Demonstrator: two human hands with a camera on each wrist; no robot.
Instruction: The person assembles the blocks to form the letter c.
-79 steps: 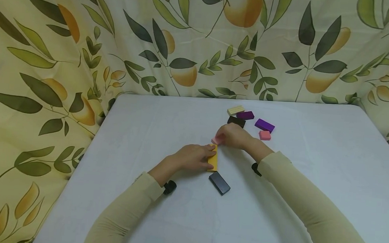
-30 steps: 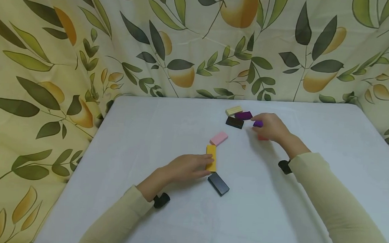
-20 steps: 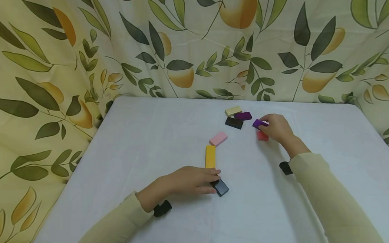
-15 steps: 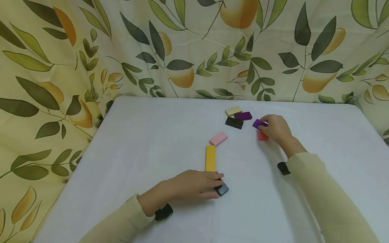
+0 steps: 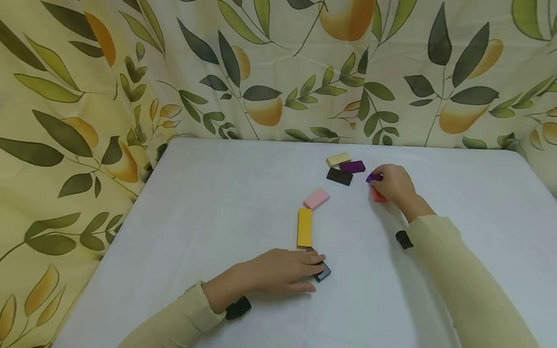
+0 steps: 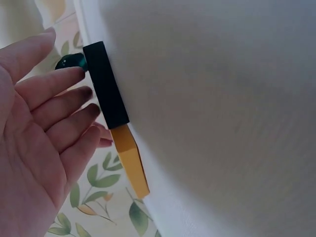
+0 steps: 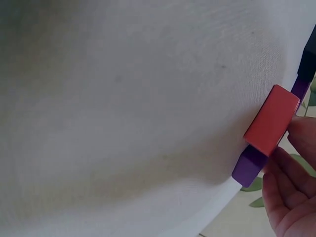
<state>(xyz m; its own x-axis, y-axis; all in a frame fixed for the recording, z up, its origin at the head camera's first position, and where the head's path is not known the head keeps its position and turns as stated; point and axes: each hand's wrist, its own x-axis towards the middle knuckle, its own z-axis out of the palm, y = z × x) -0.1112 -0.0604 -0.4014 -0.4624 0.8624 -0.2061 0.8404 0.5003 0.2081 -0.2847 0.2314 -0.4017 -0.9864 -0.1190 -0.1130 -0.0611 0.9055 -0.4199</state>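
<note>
My left hand (image 5: 277,270) lies with extended fingers over a dark grey block (image 5: 323,273), hiding much of it in the head view. In the left wrist view its fingertips are right beside that block (image 6: 105,85), and the thumb stands apart. A yellow block (image 5: 305,228) sits end to end with the grey one, and a pink block (image 5: 316,198) angles off its far end. Farther right, my right hand (image 5: 396,182) pinches a purple block (image 5: 372,177) between thumb and fingers. A short coral-red block (image 5: 379,196) lies just in front of it, large in the right wrist view.
A cream block (image 5: 338,159), a dark purple block (image 5: 353,167) and a black block (image 5: 339,176) lie grouped near the far edge of the white-covered table (image 5: 220,191). Behind hangs a leaf-and-fruit patterned curtain (image 5: 285,68).
My right hand has let go of the pink block and moved right to grip the purple one. My left hand has slid from the yellow block toward me onto the dark grey one.
</note>
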